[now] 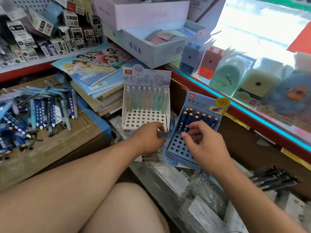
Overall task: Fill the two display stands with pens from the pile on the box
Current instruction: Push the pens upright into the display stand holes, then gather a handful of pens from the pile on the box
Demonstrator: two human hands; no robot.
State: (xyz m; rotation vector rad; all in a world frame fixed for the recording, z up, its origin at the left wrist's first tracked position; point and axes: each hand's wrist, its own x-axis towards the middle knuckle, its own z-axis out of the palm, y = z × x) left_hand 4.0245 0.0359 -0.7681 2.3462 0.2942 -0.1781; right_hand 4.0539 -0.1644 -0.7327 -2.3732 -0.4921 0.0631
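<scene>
Reaching forward over our knee, we have both hands down at the two stands. Our left hand (pixel 149 137) sits at the front edge of the white display stand (pixel 145 105), fingers curled and pinching a small bluish piece (pixel 161 134) too blurred for us to name. Our right hand (pixel 202 142) is over the holed deck of the blue display stand (pixel 178 148), fingers bent with the tips down among the holes. We cannot tell whether it holds a pen.

The white stand carries a row of pastel pens (pixel 146 98) along its back wall, with rows of holes showing in front of them. The blue stand is just to its right, and dark blue pens with orange tips (pixel 198 116) stand in its far rows.

The pile of pens (pixel 33 111) lies on the cardboard box (pixel 70 140), spread toward its left and far edges, well apart from both stands. A stack of notebooks (pixel 101 81) rises beyond the box's far right corner. Boxed sharpeners (pixel 210 63) line the glass counter (pixel 252 111) on the right.
</scene>
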